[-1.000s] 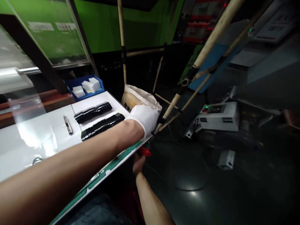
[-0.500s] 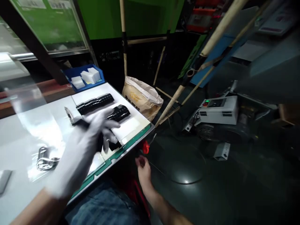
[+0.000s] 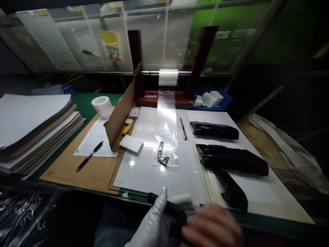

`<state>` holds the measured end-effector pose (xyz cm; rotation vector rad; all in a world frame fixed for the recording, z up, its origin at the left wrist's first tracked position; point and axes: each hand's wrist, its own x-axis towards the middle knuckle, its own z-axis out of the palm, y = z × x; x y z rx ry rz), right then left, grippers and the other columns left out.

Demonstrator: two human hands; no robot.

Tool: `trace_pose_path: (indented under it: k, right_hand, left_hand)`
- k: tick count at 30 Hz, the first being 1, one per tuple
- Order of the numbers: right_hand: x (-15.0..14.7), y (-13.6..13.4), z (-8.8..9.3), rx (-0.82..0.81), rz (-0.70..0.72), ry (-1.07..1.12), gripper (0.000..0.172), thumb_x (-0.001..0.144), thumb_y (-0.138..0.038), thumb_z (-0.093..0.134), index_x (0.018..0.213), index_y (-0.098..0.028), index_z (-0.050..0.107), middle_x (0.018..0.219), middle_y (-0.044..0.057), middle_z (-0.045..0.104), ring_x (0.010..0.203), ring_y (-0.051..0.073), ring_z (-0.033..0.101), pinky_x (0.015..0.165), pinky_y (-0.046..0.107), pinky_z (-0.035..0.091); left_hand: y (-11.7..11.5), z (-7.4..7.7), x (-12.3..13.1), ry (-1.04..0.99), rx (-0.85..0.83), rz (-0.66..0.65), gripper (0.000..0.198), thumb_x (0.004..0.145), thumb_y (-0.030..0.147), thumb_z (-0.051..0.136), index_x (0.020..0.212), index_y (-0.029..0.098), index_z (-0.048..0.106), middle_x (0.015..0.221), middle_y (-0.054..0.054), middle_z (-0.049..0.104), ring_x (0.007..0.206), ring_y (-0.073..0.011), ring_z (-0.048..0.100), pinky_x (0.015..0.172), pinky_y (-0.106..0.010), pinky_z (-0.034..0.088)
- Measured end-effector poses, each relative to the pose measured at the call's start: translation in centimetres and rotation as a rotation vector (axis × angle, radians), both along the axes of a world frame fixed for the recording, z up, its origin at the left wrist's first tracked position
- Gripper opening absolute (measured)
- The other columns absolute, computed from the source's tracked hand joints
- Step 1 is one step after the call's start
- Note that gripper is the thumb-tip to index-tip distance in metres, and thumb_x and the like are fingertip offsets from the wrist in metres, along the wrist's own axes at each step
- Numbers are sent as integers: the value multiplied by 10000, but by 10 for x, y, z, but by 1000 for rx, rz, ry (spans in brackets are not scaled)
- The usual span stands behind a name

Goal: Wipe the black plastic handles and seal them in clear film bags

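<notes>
My left hand [image 3: 151,221], in a white glove, is closed around a black plastic part [image 3: 176,211] at the table's near edge. My right hand [image 3: 213,224] is bare and blurred by motion. Its bent fingers are at the near end of that same part and cover some of it. To the right on the table lie a row of nested black plastic parts [image 3: 216,131], a second row [image 3: 233,159] nearer me, and a single curved black part [image 3: 232,190]. A clear plastic bag [image 3: 173,154] with small black pieces [image 3: 161,156] inside lies ahead of my hands.
A roll of clear bags [image 3: 168,77] hangs on a bar at the back. A craft knife [image 3: 183,128], white block [image 3: 131,144], pen [image 3: 89,156] and tape roll [image 3: 102,106] lie about. Stacked sheets [image 3: 33,120] stand left; a blue bin [image 3: 226,101] stands back right.
The view has swung left from the floor to the table. My right hand has come from beside the table to my left hand. Both are now together at the near edge.
</notes>
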<state>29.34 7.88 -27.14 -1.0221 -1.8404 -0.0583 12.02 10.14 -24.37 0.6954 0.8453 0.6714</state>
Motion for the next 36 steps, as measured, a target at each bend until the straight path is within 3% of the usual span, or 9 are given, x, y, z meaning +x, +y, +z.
trace_pose_path:
  k: [3, 6, 10, 14, 18, 21, 27, 31, 36]
  right_hand:
    - [13, 85, 53, -173, -82, 40, 174, 937, -398, 647, 1065, -313, 729, 1013, 48, 724, 1009, 259, 665, 906, 426, 525]
    - [16, 177, 76, -644, 55, -118, 294, 948, -459, 580, 971, -229, 761, 992, 69, 727, 916, 246, 671, 816, 405, 518]
    - [5, 261, 49, -859, 144, -225, 254, 890, -410, 656, 890, -197, 793, 932, 51, 759, 842, 216, 691, 752, 348, 524]
    - [-9, 294, 10, -925, 186, -244, 246, 875, -401, 681, 875, -184, 798, 935, 46, 764, 816, 181, 686, 741, 297, 528]
    - [-12, 280, 11, -848, -19, -221, 298, 854, -401, 717, 1042, -172, 757, 999, 81, 726, 866, 224, 659, 795, 376, 513]
    - [-9, 232, 30, -752, -189, -178, 269, 946, -385, 596, 1070, -170, 698, 982, 82, 700, 851, 223, 644, 779, 399, 508]
    - [-4, 126, 10, -883, -61, -240, 129, 921, -356, 634, 946, -233, 664, 890, 26, 688, 785, 206, 642, 675, 331, 496]
    - [-9, 106, -18, -838, -81, -210, 169, 998, -223, 482, 936, -206, 638, 964, 59, 650, 909, 216, 605, 801, 368, 474]
    - [-7, 90, -6, -905, 121, -258, 142, 978, -204, 564, 944, -240, 697, 931, 17, 673, 906, 182, 622, 788, 302, 491]
  left_hand:
    - [19, -7, -20, 268, 297, 67, 529, 928, 595, 544, 1269, 213, 679, 1273, -125, 704, 1193, -306, 652, 1057, -465, 514]
    - [51, -25, -39, 736, 796, 69, 457, 977, 376, 528, 1403, 214, 557, 1423, -118, 597, 1330, -287, 537, 1156, -495, 412]
    - [86, -57, -52, 1218, 1200, -50, 465, 959, 237, 510, 1414, 141, 533, 1468, -165, 549, 1385, -358, 464, 1113, -581, 438]
    - [95, -74, -54, 1349, 1321, -47, 388, 945, 213, 544, 1323, 145, 605, 1401, -146, 613, 1305, -346, 543, 1049, -543, 511]
    - [99, -70, -51, 1360, 1311, 9, 283, 930, 181, 570, 1195, 164, 668, 1312, -142, 663, 1159, -342, 626, 950, -533, 559]
    - [105, -62, -49, 1357, 1287, -19, 208, 915, 143, 591, 1095, 173, 690, 1237, -130, 677, 1084, -327, 639, 899, -502, 566]
    - [121, -55, -44, 1472, 1299, -189, 219, 980, 175, 492, 883, 156, 687, 966, -129, 664, 898, -298, 608, 761, -436, 533]
    - [127, -49, -45, 1470, 1318, -301, 223, 962, 120, 469, 873, 145, 672, 917, -139, 643, 839, -282, 584, 732, -412, 504]
    - [102, -35, -66, 1372, 1301, -467, 172, 937, 140, 545, 787, 180, 619, 868, -87, 634, 798, -234, 593, 717, -352, 501]
